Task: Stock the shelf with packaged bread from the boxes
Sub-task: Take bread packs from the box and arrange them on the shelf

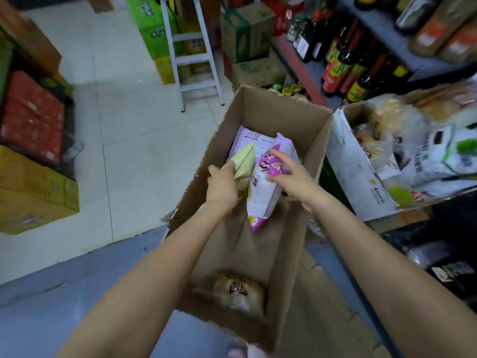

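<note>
Both hands were down inside the open box (260,117) on the floor. My left hand (222,184) gripped a pale green pack (244,161) by its near end, fingers curled round it, the pack angled up and away from me. My right hand (291,174) lay on the upper part of a purple-and-white pack (263,187) that stood nearly upright in the box; the fingers looked fairly straight across the wrapper with the thumb under its edge, so I judged it a light pinch rather than a firm hold. A flat lilac pack (249,142) lay on the bottom at the far end, partly under the other two. One bun pack (237,290) lay alone at the near end, well apart from the rest. The shelf to my right held a white box (353,164) with bagged bread (402,117) heaped in and around it; dark bottles (343,63) stood on the shelves beyond. Step in hand, as I judged it: lifting two packs out at once. Notes for doing it well: hold each pack by the sealed end or flat side, not squeezing the middle, since bread crushes easily; lift straight up clear of the box walls before turning right; the right hand's hold seemed slack, so close it first. Risk: the upright pack slipping back in.
</note>
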A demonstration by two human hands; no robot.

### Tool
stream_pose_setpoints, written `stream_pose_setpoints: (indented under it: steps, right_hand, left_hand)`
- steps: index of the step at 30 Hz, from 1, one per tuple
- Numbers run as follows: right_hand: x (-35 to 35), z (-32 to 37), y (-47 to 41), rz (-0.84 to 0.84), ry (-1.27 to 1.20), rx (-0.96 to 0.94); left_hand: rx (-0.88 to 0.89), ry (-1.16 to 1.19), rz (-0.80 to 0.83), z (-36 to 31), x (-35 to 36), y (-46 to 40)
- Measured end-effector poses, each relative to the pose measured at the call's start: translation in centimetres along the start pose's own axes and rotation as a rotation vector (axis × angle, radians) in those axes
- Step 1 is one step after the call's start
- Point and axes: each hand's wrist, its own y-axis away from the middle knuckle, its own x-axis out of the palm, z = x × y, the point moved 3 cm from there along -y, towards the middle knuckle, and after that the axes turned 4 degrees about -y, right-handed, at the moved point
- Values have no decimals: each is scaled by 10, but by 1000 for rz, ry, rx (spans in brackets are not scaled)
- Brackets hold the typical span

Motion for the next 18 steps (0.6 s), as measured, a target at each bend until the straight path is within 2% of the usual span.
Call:
stream_pose_setpoints:
  steps: [6, 9, 12, 15, 18]
  right_hand:
    - [-41, 59, 119, -291, -566, -2]
    - [-73, 95, 175, -300, -999, -107]
    - [-118, 120, 229, -361, -1193, -154]
    - [-165, 134, 282, -410, -1196, -197]
    - [-210, 145, 340, -440, -1131, -334]
  left_hand:
    - [352, 223, -284, -54, -102, 83]
    - [372, 494, -377, -99, -148, 127]
    - [230, 915, -273, -146, -177, 160]
    - [226, 1030, -107, -205, -185, 193]
    - [273, 1100, 56, -267, -177, 229]
